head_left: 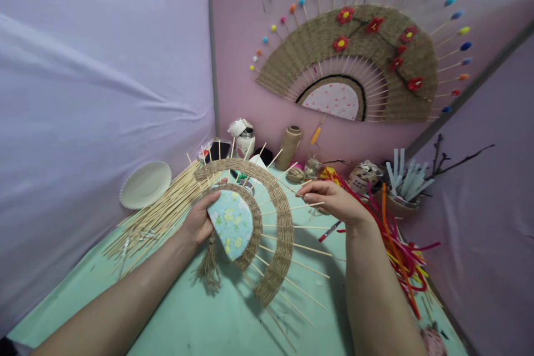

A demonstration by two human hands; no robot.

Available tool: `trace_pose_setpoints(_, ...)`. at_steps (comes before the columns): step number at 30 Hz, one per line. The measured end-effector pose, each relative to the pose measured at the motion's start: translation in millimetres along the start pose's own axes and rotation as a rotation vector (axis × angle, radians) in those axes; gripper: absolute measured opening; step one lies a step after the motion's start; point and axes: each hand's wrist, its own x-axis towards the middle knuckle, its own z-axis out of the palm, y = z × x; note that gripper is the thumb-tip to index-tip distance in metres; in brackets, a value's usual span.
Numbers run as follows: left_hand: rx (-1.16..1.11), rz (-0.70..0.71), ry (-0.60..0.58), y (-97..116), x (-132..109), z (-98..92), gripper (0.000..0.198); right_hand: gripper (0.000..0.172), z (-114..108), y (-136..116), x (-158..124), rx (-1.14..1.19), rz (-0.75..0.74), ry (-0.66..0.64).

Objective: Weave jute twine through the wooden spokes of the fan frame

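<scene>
While the left hand grips a half-round woven fan over a pale green table, the right hand, well apart, pinches a thin strand by its outer band. Lilac cloth hangs at left; behind, a larger flowered fan spreads across a pink wall above a twine spool.

Your left hand grips the woven fan at its printed fabric center, tassel hanging below. Your right hand pinches a fine strand just outside the outer band. Thin sticks lie left, beside the white plate; flower-trimmed fan on the wall.
</scene>
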Motion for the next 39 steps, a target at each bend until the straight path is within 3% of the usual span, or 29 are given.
trace_pose_setpoints(6,0.007,0.069,0.023,2.9,-0.9,4.4,0.04,0.032,-14.9,3.5,-10.1,-0.059,0.006,0.103)
trace_pose_setpoints(12,0.024,0.108,0.069,11.5,5.6,11.1,0.03,0.031,-14.8,-19.6,-21.2,-0.163,-0.076,0.369)
trace_pose_setpoints(16,0.03,0.171,-0.013,29.5,11.7,42.4,0.031,0.027,-12.2,-29.9,-24.9,-0.137,-0.175,0.496)
trace_pose_setpoints(20,0.045,0.191,-0.085,47.4,23.6,82.6,0.029,0.026,-11.5,-31.9,-22.6,0.034,-0.264,0.601)
trace_pose_setpoints(25,0.007,0.225,-0.151,52.2,38.8,107.0,0.025,0.029,-16.3,-29.7,-19.9,0.216,-0.338,0.562)
trace_pose_setpoints(31,-0.038,0.214,-0.144,51.4,50.1,100.3,0.025,0.043,-23.7,-17.0,-14.2,0.298,-0.266,0.526)
trace_pose_setpoints(35,-0.085,0.245,-0.091,54.0,56.4,95.4,0.031,0.045,-9.4,-10.9,3.7,0.345,-0.247,0.531)
trace_pose_setpoints(39,-0.112,0.252,-0.052,59.1,60.5,91.0,0.034,0.063,10.8,-5.9,21.6,0.387,-0.18,0.392)
